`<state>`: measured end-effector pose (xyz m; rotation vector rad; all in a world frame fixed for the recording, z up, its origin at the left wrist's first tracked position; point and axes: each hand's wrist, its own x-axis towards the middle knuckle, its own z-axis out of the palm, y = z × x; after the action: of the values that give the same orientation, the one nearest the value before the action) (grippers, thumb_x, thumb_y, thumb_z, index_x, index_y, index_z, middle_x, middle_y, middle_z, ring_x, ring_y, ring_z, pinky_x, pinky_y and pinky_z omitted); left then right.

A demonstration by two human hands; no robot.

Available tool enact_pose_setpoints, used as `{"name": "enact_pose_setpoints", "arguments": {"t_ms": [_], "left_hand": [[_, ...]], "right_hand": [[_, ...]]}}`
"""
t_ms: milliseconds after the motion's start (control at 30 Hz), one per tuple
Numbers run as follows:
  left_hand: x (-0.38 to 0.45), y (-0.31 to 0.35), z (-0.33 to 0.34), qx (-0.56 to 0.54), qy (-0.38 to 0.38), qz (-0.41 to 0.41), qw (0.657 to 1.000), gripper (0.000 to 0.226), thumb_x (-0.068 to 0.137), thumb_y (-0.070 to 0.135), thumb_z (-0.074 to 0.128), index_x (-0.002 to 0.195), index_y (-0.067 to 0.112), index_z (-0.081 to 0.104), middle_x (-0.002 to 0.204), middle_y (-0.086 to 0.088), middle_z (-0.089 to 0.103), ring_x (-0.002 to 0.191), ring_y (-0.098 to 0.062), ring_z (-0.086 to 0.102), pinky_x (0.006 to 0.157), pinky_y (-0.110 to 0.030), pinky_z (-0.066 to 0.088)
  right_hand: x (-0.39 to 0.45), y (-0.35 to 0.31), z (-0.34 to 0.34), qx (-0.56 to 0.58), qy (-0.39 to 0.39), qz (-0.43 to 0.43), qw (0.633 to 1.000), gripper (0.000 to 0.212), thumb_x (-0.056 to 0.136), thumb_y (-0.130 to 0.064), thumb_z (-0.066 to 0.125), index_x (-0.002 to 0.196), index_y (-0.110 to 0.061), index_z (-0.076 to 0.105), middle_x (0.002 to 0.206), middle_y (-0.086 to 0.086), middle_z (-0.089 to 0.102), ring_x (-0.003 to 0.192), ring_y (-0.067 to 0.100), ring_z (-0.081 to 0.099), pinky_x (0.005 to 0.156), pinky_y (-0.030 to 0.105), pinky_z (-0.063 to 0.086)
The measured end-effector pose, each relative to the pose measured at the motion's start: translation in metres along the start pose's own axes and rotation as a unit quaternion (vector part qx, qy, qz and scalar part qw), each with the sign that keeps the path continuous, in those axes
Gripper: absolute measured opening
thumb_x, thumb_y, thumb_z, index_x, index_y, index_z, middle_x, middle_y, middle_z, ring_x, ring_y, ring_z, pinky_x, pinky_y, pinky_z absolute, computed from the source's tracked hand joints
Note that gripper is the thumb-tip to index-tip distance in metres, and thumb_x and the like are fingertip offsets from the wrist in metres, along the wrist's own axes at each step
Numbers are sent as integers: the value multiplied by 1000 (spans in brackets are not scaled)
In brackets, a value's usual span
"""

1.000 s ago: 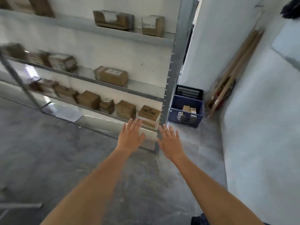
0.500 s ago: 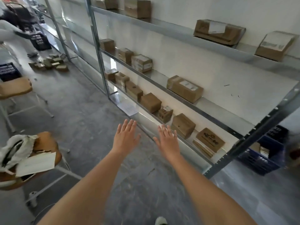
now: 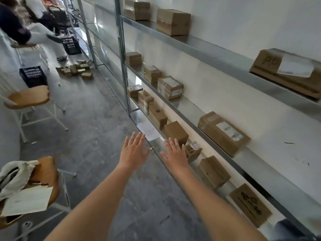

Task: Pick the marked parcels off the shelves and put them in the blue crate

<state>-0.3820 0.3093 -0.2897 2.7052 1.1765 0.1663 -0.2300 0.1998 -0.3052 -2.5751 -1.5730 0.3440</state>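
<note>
Shelving: metal shelves (image 3: pixel 205 49) run along my right, against the wall.
Parcels: cardboard boxes (image 3: pixel 223 133) sit spaced along each tier.
Paper sheet (image 3: pixel 148 130): on the lowest shelf's lip, just ahead of my left hand (image 3: pixel 133 152).
Chairs (image 3: pixel 28 98): on my left.
Far floor: loose boxes (image 3: pixel 75 69) beside a crate (image 3: pixel 33 76).

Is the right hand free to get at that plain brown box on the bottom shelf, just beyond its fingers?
Probably yes: the right hand is open and empty, and the plain brown box sits at the shelf's open front, nothing between them.
</note>
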Motion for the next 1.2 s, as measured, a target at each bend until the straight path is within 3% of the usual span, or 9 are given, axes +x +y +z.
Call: {"name": "enact_pose_setpoints", "arguments": {"t_ms": [433, 867, 1200], "left_hand": [[208, -97, -7, 25, -5, 8, 1000, 66, 101, 48, 27, 156, 17, 8, 163, -1, 7, 150, -20, -4, 122, -40, -3], [388, -190, -26, 19, 12, -43, 999, 67, 102, 49, 20, 155, 15, 0, 163, -2, -1, 150, -19, -9, 122, -39, -5], [518, -312, -45, 19, 16, -112, 993, 67, 101, 46, 28, 155, 15, 4, 163, -1, 3, 150, -18, -6, 121, -38, -6]], "right_hand": [[228, -29, -16, 1, 4, -6, 1000, 63, 104, -49, 23, 157, -20, 6, 166, 2, 3, 152, 23, -5, 121, 46, -4], [444, -79, -30, -9, 31, -37, 999, 67, 103, -51, 18, 156, -19, -6, 165, 4, -7, 152, 22, -10, 120, 40, -9], [625, -167, -19, -8, -33, -95, 995, 66, 104, -46, 23, 157, -18, -3, 165, 5, -8, 152, 23, -12, 120, 43, -10]]}}
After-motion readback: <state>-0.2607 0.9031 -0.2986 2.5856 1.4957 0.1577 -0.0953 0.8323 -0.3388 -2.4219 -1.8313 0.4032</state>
